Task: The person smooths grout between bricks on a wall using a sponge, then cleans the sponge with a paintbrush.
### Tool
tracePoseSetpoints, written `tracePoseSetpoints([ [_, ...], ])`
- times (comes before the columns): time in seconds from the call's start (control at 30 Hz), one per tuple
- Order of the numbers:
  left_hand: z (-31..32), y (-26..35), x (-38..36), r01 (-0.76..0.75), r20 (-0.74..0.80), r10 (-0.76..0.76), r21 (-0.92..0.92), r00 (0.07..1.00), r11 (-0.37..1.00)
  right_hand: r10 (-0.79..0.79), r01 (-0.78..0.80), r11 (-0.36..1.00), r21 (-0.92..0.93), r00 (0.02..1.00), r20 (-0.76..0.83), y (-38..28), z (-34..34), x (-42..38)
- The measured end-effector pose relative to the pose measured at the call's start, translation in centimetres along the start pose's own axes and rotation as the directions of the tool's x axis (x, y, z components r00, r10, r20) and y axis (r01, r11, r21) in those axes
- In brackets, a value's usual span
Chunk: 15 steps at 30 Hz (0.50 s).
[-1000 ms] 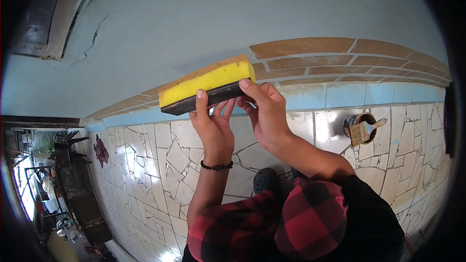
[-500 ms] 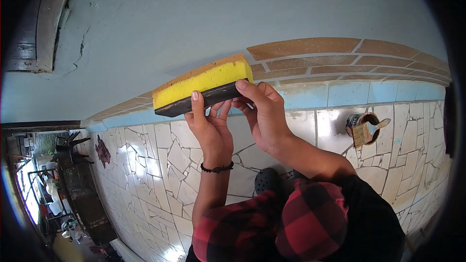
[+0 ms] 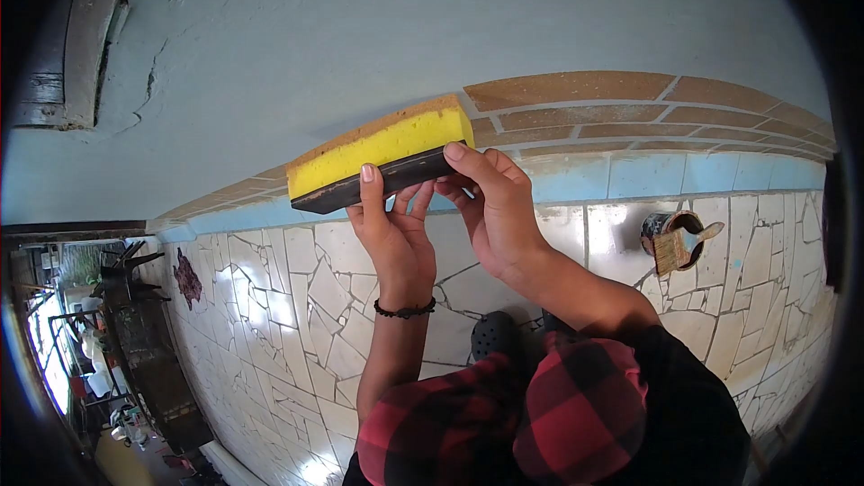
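Head view: yellow sponge block point(image 3: 382, 148) with dark backing point(image 3: 414, 171) held before grey-blue wall point(image 3: 432, 18), contact unclear. Left hand point(image 3: 396, 245) and right hand point(image 3: 500, 211) pinch backing, thumbs point(image 3: 367, 176) on near side. Sponge probably light, soft, backing stiffer: hold by backing, clear of brown face point(image 3: 414, 116). Brown brick pattern point(image 3: 567, 88) on wall; irregular-tile floor point(image 3: 288, 360); paintbrush point(image 3: 670, 252) across can point(image 3: 652, 226).

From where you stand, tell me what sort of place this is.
Probably a room or porch being decorated: a grey-blue wall bears a brown brick pattern, a brush lies across a stained can, and the floor is irregular pale tile.
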State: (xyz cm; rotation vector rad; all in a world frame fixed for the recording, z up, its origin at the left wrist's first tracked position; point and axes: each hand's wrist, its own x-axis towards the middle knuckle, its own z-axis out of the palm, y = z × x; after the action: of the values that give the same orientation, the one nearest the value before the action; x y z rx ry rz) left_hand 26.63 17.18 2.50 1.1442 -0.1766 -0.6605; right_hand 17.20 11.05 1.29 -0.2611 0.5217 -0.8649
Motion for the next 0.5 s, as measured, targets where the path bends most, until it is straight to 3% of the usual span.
tracePoseSetpoints([
  [0.5,-0.51,-0.12,0.38,0.006,0.025,-0.006,-0.019,1.000,1.000,0.004,-0.003,1.000,-0.007,1.000,0.004,0.22,-0.17,0.22],
])
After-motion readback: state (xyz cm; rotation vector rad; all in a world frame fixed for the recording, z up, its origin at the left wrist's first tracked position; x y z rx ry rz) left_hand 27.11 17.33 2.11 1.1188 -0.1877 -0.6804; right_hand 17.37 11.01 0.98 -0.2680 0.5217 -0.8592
